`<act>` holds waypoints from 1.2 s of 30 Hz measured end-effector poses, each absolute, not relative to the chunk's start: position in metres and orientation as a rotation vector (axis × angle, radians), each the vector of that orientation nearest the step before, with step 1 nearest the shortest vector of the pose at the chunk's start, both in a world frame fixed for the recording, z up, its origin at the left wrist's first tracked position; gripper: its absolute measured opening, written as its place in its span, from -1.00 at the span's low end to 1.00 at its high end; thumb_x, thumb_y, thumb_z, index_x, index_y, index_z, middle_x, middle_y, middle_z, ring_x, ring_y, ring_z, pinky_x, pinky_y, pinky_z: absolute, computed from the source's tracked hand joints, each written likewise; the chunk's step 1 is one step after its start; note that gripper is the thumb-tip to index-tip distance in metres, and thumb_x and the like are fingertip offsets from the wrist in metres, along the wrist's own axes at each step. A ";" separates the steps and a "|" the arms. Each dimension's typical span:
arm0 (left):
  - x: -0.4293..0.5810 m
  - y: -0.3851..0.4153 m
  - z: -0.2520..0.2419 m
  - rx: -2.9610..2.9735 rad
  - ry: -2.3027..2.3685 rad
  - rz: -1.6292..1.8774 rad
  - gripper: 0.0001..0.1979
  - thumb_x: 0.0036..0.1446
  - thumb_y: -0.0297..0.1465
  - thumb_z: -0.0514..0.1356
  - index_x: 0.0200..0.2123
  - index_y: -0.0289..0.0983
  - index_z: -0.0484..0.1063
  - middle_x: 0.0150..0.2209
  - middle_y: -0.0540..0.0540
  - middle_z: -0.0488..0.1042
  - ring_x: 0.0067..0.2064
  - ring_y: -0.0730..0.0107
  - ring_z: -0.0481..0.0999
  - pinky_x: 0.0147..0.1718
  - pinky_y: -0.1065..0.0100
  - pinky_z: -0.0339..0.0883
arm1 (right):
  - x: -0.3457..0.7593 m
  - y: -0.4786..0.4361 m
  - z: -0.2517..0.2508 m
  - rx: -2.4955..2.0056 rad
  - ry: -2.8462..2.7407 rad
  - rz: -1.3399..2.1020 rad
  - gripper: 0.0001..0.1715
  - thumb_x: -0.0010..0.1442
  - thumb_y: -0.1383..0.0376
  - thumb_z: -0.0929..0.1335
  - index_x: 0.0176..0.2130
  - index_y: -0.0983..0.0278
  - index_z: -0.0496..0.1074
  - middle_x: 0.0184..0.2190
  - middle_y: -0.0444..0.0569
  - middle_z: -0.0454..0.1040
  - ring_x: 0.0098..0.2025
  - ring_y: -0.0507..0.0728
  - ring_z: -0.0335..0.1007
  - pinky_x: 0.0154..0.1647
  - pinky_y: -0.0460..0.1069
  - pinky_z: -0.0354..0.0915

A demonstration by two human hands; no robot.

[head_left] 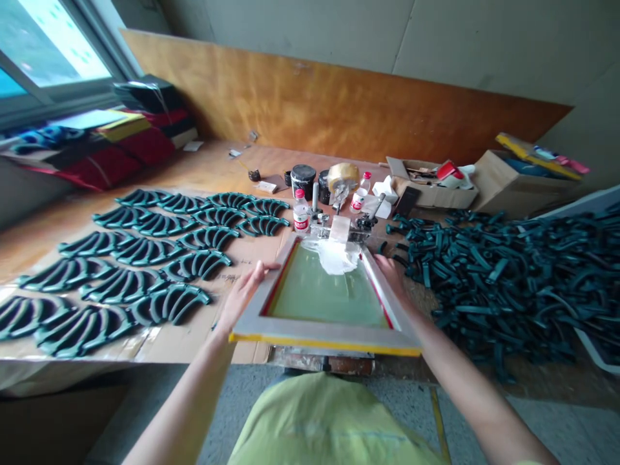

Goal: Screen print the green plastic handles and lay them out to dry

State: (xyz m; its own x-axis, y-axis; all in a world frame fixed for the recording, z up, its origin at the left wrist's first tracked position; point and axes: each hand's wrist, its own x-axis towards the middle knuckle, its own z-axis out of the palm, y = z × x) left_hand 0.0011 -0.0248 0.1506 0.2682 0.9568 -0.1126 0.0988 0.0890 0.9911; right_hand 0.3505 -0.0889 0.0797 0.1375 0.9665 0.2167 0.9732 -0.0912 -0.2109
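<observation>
A screen-printing frame (327, 337) with a green mesh and white ink (335, 255) near its far end lies tilted in front of me, hinged at a clamp (339, 227) at the back. My left hand (243, 292) grips the frame's left rail, fingers curled over the edge. Over on the other side, my right hand (390, 272) holds the right rail, partly hidden behind the frame. Both forearms reach in from below.
Rows of dark green curved plastic parts (145, 258) are laid out on the left. A big loose heap of the same parts (508, 284) fills the right. Bottles (301, 212), ink tubs (303, 179), a tape roll (343, 175) and cardboard boxes (513, 181) stand behind the frame.
</observation>
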 end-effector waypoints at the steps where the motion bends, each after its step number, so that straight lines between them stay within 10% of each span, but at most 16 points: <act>1: -0.005 -0.034 0.135 1.277 1.150 0.803 -0.45 0.11 0.04 0.16 -0.06 -0.28 0.53 -0.21 -0.11 0.58 -0.20 0.24 0.52 -0.28 0.35 0.39 | 0.358 -0.080 0.088 -2.133 -1.808 -0.066 -0.56 0.33 0.25 0.20 0.15 0.24 0.36 0.00 0.17 0.42 0.03 0.31 0.34 0.06 0.20 0.29; 7: -0.005 -0.057 0.053 1.137 1.293 0.664 -0.13 0.01 0.05 0.22 0.31 -0.27 0.18 -0.30 -0.07 0.56 -0.23 0.21 0.54 -0.24 0.29 0.40 | 0.328 -0.005 0.123 -1.936 -1.954 -0.054 -0.37 0.15 0.34 0.41 0.18 0.32 0.28 0.14 0.18 0.29 0.17 0.28 0.21 0.18 0.13 0.22; 15: -0.006 -0.051 0.034 1.169 1.322 0.645 -0.20 0.01 0.05 0.19 0.22 -0.30 0.30 -0.31 -0.08 0.57 -0.24 0.21 0.55 -0.29 0.32 0.39 | 0.294 -0.023 0.105 -2.049 -2.269 0.181 -0.89 0.17 0.40 0.37 -0.22 0.35 0.45 -0.24 0.08 0.52 -0.16 0.17 0.39 -0.15 -0.02 0.26; 24: -0.003 -0.054 0.041 1.176 1.340 0.667 -0.33 0.02 0.04 0.20 0.06 -0.31 0.42 -0.35 -0.09 0.57 -0.24 0.18 0.54 -0.29 0.31 0.37 | 0.320 -0.050 0.111 -1.590 -2.498 0.282 -0.87 0.13 0.47 0.35 -0.36 0.26 0.47 -0.35 -0.04 0.49 -0.25 0.12 0.35 -0.25 -0.04 0.24; 36: -0.003 -0.056 0.052 1.080 1.314 0.636 -0.30 0.06 0.00 0.22 0.17 -0.26 0.30 -0.29 -0.09 0.57 -0.30 0.26 0.55 -0.35 0.34 0.39 | 0.314 -0.062 0.096 -1.590 -2.249 0.232 -0.72 0.20 0.39 0.36 -0.07 0.21 0.50 -0.14 -0.01 0.53 -0.08 0.15 0.41 -0.02 0.02 0.33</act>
